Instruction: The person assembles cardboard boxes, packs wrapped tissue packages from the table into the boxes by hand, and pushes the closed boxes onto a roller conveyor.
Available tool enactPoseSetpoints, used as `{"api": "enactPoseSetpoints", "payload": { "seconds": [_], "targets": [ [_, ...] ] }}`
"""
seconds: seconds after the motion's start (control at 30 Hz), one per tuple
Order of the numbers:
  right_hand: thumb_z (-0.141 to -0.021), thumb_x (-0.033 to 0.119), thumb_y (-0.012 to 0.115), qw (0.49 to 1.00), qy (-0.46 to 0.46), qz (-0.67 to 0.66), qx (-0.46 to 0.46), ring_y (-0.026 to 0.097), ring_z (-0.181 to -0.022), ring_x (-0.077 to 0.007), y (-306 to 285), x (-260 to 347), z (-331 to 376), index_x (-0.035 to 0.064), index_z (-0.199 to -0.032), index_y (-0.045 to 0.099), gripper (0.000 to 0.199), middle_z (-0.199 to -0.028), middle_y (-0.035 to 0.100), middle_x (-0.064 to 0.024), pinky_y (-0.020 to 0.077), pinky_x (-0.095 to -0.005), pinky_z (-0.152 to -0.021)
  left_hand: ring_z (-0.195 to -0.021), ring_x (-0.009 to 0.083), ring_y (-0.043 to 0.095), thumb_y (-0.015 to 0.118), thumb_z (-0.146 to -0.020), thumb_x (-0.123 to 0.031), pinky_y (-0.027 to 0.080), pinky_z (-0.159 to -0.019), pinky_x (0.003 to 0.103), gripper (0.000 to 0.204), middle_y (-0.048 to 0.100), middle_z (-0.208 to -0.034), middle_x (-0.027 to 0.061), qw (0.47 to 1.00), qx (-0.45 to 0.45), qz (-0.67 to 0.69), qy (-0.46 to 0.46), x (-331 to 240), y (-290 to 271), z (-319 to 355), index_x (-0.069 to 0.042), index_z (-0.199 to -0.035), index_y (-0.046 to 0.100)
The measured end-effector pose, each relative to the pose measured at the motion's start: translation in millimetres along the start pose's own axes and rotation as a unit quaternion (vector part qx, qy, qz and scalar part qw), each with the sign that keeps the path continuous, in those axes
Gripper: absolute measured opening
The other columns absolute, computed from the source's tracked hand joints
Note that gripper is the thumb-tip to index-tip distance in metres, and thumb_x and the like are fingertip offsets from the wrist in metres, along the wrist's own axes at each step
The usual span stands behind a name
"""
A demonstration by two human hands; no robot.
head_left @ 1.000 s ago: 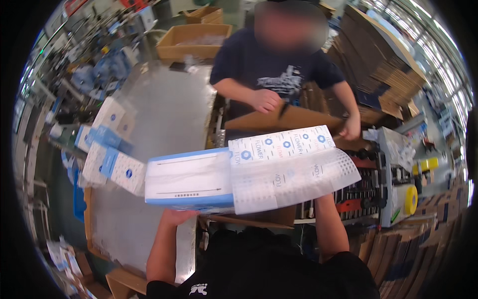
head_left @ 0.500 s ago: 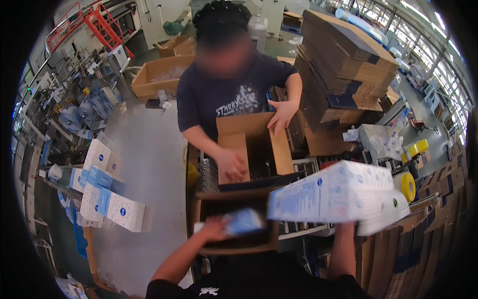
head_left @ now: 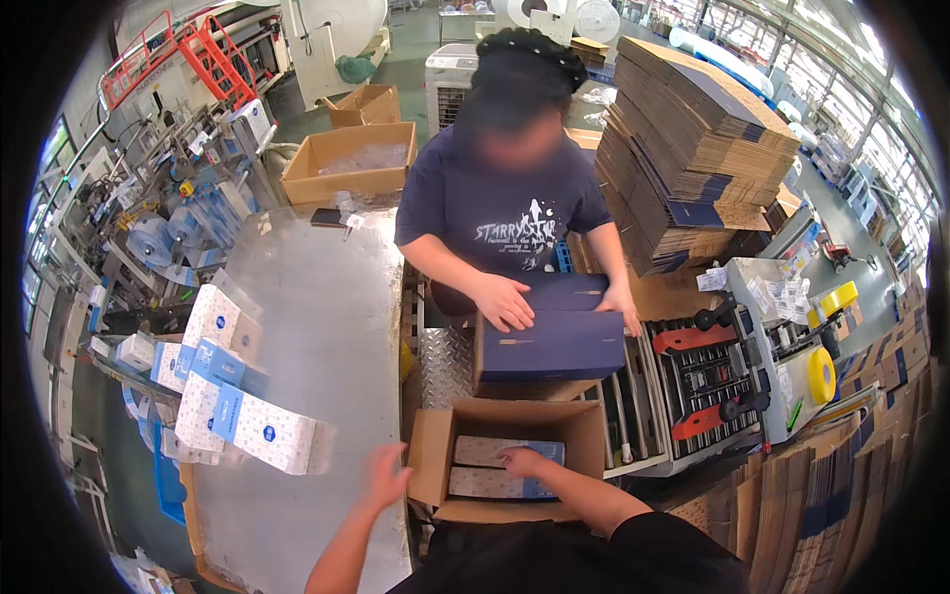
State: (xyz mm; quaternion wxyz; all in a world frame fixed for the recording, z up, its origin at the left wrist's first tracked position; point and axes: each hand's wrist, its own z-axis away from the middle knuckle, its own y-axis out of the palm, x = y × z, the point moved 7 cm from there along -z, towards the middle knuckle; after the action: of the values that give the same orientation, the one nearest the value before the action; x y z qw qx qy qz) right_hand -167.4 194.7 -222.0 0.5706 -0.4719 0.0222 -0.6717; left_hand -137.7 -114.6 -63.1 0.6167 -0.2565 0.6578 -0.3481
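An open cardboard carton [head_left: 584, 433] stands right in front of me. Inside it lie white patterned packs [head_left: 487, 482] with blue bands, side by side. My right hand [head_left: 524, 461] reaches into the carton and rests on the packs, fingers stretched toward the left. My left hand [head_left: 384, 477] hovers over the table edge beside the carton's left flap [head_left: 430, 457], fingers spread and holding nothing. Just beyond, a co-worker's two hands [head_left: 505, 302] press on the dark blue top of another carton [head_left: 549, 346].
On the left, a metal table [head_left: 327, 327] carries several white-and-blue packs [head_left: 267, 431]. A roller conveyor [head_left: 623, 411] with red-armed equipment [head_left: 698, 337] runs to the right. Flattened cartons [head_left: 693, 148] are stacked at the back right, with more [head_left: 821, 515] at the near right.
The large group of packs in my right hand is now down in the carton. My left hand has let go of its pack and moved out leftward. The co-worker's carton flaps have been folded down.
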Motion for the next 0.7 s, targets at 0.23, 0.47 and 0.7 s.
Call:
{"api": "enactPoseSetpoints", "payload": {
  "seconds": [0.23, 0.47, 0.7],
  "targets": [
    [-0.090, 0.026, 0.055, 0.995, -0.013, -0.036, -0.094, 0.071, -0.095, -0.0314, 8, 20, -25, 0.0109, -0.120, 0.071, 0.037, -0.100, 0.075, -0.0148, 0.0559, -0.0392, -0.086, -0.138, 0.0479, 0.035, 0.073, -0.086, -0.038, 0.033, -0.111, 0.061, 0.067, 0.044, -0.145, 0.0260, 0.941, -0.194, -0.232, -0.153, 188, -143, 8, -0.009, -0.143, 0.052],
    [-0.090, 0.028, 0.060, 0.994, 0.033, -0.091, -0.047, 0.071, -0.100, -0.0297, 10, 68, -13, 0.0101, -0.122, 0.070, 0.038, -0.108, 0.075, -0.0150, 0.0550, -0.0396, -0.090, -0.154, 0.0421, 0.004, 0.065, -0.088, -0.057, 0.017, -0.104, 0.086, 0.071, 0.013, -0.168, 0.0058, 0.880, -0.054, -0.186, -0.434, 255, -176, -7, -0.029, -0.150, 0.046],
    [-0.092, 0.026, 0.063, 0.991, -0.001, -0.107, -0.081, 0.071, -0.105, -0.0280, -2, 104, -15, 0.0079, -0.125, 0.068, 0.038, -0.114, 0.074, -0.0145, 0.0544, -0.0395, -0.094, -0.151, 0.0422, 0.017, 0.068, -0.085, -0.054, 0.021, -0.109, 0.076, 0.058, 0.024, -0.165, 0.0090, 0.915, -0.069, -0.243, -0.315, 223, -146, 24, -0.022, -0.133, 0.063]
  ]
}}
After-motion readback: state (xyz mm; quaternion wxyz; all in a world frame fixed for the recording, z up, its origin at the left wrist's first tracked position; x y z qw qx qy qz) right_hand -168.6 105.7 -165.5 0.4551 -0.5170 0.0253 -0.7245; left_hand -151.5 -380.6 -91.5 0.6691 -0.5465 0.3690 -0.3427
